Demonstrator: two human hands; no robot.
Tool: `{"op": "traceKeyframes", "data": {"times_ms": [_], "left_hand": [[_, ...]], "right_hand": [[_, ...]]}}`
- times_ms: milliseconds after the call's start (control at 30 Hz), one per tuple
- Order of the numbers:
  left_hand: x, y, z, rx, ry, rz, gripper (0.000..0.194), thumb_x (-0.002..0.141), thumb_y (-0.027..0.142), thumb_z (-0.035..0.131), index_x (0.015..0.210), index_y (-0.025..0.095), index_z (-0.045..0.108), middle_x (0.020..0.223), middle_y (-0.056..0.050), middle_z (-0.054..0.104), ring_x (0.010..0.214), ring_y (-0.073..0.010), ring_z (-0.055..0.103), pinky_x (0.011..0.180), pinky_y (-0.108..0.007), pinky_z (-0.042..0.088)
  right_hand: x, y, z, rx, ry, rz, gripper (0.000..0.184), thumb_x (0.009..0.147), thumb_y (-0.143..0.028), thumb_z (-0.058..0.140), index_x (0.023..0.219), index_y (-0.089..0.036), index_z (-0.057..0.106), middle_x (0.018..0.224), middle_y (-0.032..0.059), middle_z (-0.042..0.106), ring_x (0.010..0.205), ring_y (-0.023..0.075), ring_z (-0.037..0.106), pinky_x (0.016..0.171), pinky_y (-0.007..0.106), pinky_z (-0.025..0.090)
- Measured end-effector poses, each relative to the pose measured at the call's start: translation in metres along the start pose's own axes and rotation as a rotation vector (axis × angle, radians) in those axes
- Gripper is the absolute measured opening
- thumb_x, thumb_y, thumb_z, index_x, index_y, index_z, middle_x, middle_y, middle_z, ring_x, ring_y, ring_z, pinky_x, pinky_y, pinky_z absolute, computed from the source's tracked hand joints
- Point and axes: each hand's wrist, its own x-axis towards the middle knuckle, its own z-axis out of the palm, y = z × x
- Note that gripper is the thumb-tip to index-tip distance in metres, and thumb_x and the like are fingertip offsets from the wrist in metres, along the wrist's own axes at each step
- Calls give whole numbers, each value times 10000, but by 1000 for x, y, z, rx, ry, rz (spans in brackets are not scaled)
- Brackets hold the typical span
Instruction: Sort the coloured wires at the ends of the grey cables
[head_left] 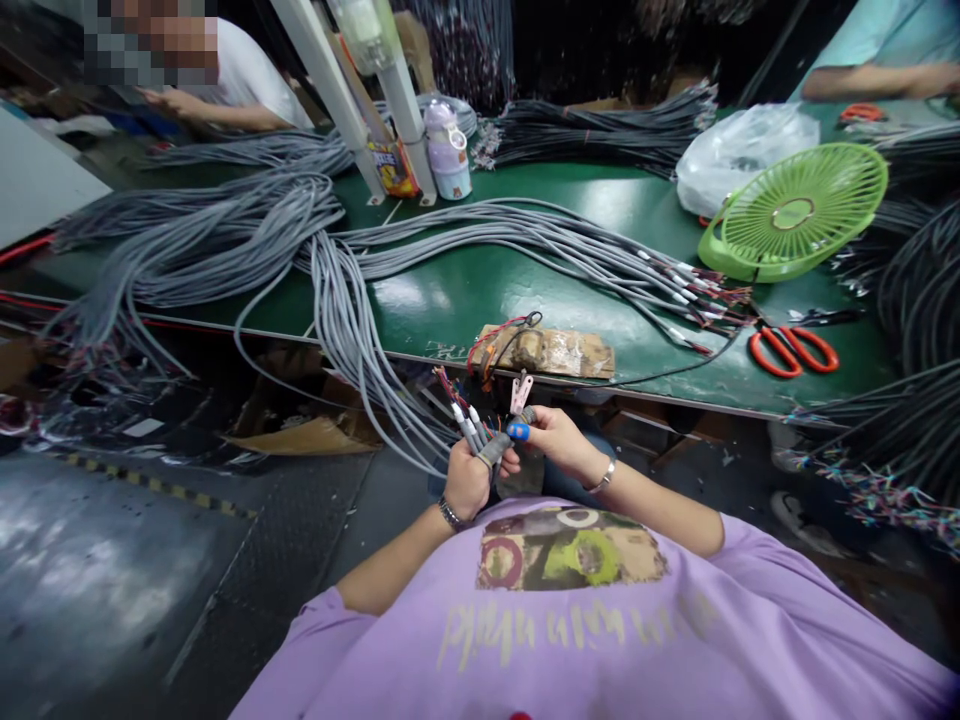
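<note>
My left hand, closed, grips a few grey cables just below their stripped ends. White sleeves and thin dark red and brown wires stick up above the fist. Grey wrapping covers one of its fingers. My right hand meets it from the right, thumb and forefinger pinched together. Blue tape is round the thumb and grey wrapping round the forefinger. What lies in this pinch is too small to make out. Just above the fingertips is a pink clip, near the bench edge.
A wooden block with wires sits on the green bench's front edge. Grey cable bundles spread leftward. Orange-handled scissors, a green fan and a plastic bag lie right. A bottle stands behind. Two people sit opposite.
</note>
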Motion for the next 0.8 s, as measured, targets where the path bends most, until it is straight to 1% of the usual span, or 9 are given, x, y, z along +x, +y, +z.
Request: {"op": "traceKeyframes", "data": {"times_ms": [67,133,233,333,400,500,633,700,800], "left_hand": [[-1,2,0,-17,10,11,351,696,481,692,662,137,629,561,-54,666,477,-154,628,404,-214,423],[-3,5,0,-33,6,20,329,694,451,704,649,133,634,546,-48,659,451,-142,614,393,-207,409],[-5,12,3,-64,-40,24,297,694,416,714,659,128,647,538,-41,654,428,-128,598,387,-198,397],[-4,19,8,-81,-100,21,286,691,400,719,657,126,648,538,-38,653,422,-119,592,389,-190,396],[-1,22,13,-82,-116,7,286,679,394,728,646,122,645,529,-38,649,415,-113,585,382,-183,386],[4,23,17,-90,-113,-17,284,674,391,728,666,118,651,522,-37,647,409,-110,581,371,-175,371],[8,20,19,-93,-105,-22,278,671,384,725,675,118,648,518,-36,645,400,-110,573,367,-179,368],[8,19,19,-86,-102,-26,276,675,383,720,676,118,643,517,-35,645,398,-110,571,367,-181,369],[7,19,19,-65,-92,-48,275,669,377,724,660,119,630,508,-31,640,390,-111,567,367,-182,369]], "right_hand": [[0,1,-2,43,-9,9,383,565,-447,816,665,-147,600,571,-31,550,516,77,436,503,218,373],[2,2,-7,166,-16,52,384,596,-469,797,682,-155,593,581,-30,552,513,77,446,522,226,409],[11,2,-14,377,0,179,421,711,-573,672,746,-158,612,638,-3,584,524,84,481,554,242,463],[22,-3,-15,448,-52,252,462,800,-595,564,829,-142,651,692,28,609,568,98,522,562,235,472],[27,-7,-12,463,-82,230,436,823,-559,563,869,-138,665,685,28,607,574,100,517,554,225,461],[29,-11,-5,502,-79,196,402,827,-532,579,876,-144,675,673,23,609,555,97,494,534,224,445],[27,-10,1,563,-86,219,447,814,-586,555,826,-153,664,663,25,619,505,112,497,493,255,444],[26,-10,3,569,-92,241,465,805,-605,552,835,-153,661,638,23,617,472,120,495,464,266,435],[28,-11,6,586,-4,214,429,804,-563,589,868,-146,667,648,26,635,514,126,541,492,256,448]]}}
